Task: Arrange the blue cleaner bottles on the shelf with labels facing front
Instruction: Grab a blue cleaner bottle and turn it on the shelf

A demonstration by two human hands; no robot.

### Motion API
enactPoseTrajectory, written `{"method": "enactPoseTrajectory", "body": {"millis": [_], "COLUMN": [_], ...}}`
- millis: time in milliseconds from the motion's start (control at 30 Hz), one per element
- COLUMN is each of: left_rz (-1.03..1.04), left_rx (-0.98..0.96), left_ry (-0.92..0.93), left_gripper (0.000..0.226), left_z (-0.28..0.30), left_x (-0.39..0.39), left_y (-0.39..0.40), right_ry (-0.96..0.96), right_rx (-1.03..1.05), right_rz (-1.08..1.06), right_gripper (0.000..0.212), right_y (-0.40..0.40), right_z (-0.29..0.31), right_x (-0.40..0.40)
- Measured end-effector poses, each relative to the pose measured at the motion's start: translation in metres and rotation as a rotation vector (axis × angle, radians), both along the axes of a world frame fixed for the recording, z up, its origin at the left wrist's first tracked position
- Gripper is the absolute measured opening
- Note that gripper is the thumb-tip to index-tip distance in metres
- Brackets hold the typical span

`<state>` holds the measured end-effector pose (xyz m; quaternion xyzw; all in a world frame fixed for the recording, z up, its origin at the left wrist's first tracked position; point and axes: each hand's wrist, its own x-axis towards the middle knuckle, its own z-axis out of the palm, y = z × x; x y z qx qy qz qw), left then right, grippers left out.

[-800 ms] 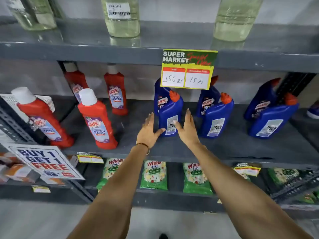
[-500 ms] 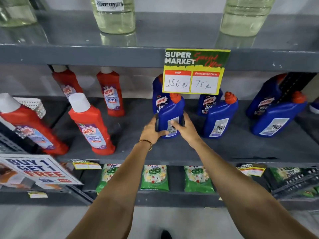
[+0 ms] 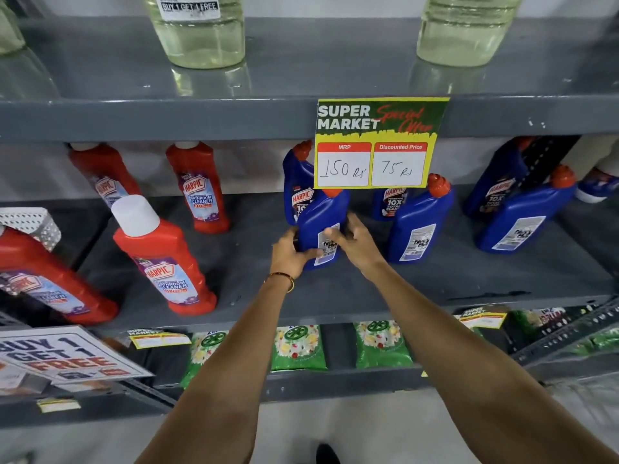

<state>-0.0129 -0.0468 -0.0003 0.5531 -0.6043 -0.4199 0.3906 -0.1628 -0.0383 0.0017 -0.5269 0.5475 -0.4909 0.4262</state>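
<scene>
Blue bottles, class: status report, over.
Left hand and right hand clamp front blue bottle. Back label faces out. Price card overhangs it.

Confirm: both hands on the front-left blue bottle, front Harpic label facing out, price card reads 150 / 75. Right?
Not quite. Both the left hand and right hand do grip the front-left blue bottle, and the price card reads 150 and 75. But the head view shows the bottle's white back label with small print facing out, not the front Harpic label.

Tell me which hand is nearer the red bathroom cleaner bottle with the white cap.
Left. The left hand grips the blue bottle's side facing the red bottle; the right hand is beyond it.
</scene>
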Motion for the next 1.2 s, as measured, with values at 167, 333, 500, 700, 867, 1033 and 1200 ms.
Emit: {"method": "enactPoseTrajectory", "body": {"millis": [167, 333, 500, 700, 867, 1033, 1200], "left_rz": [0.109, 0.260, 0.050, -0.325, -0.490, -0.550, -0.456], "left_rx": [-0.106, -0.225, -0.208, 0.214, 0.458, 0.481, 0.404], "left_ry": [0.003, -0.132, -0.070, 0.332, 0.515, 0.528, 0.390], "left_gripper": [0.048, 0.035, 0.047, 0.053, 0.062, 0.064, 0.058], "left_z": [0.014, 0.024, 0.028, 0.026, 0.020, 0.026, 0.029], "left_x": [0.000, -0.007, 0.006, 0.039, 0.045, 0.036, 0.027], "left_y": [0.001, 0.009, 0.012, 0.000, -0.001, 0.001, 0.000], "right_ry": [-0.047, -0.063, -0.187, -0.244, -0.282, -0.340, -0.398], "right_rx": [-0.029, -0.006, 0.047, 0.055, 0.105, 0.124, 0.145], "right_rz": [0.028, 0.021, -0.035, 0.068, 0.154, 0.246, 0.284], "right_gripper": [0.058, 0.083, 0.074, 0.067, 0.066, 0.062, 0.035], "right_y": [-0.004, -0.004, 0.001, 0.013, 0.016, 0.018, 0.018], "right_z": [0.020, 0.023, 0.025, 0.030, 0.037, 0.039, 0.035], "right_x": [0.008, 0.024, 0.024, 0.015, 0.009, 0.003, -0.005]}}
